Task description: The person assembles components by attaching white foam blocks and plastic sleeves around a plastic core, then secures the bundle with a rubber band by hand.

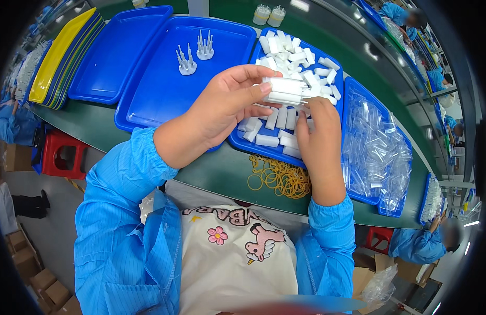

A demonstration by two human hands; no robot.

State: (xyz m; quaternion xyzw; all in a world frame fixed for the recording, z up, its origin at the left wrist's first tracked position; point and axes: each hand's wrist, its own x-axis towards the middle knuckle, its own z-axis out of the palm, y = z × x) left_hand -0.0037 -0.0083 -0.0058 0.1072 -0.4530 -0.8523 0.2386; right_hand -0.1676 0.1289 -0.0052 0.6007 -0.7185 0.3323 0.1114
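Observation:
My left hand [222, 100] is closed around a bundle of white blocks [285, 90], holding it on its side above a blue tray. Thin pale prongs stick out at the bundle's right end. There the bent fingers of my right hand [322, 134] meet it, with the thumb and fingertips at the prongs; whether they also hold a small loose part is hidden. Beneath both hands, the blue tray [242, 143] carries many loose white blocks [266, 140]. Two white round bases with upright prongs, a nearer one [187, 66] and a farther one [205, 48], stand in the large blue tray [164, 94] at left.
Yellow rubber bands [282, 178] lie by the table's near edge. Clear plastic pieces [374, 142] fill a tray at right. Far left are a blue tray [117, 52] and stacked trays [61, 58]. Two white round bundles [269, 16] stand at the back. Co-workers in blue [419, 244] sit nearby.

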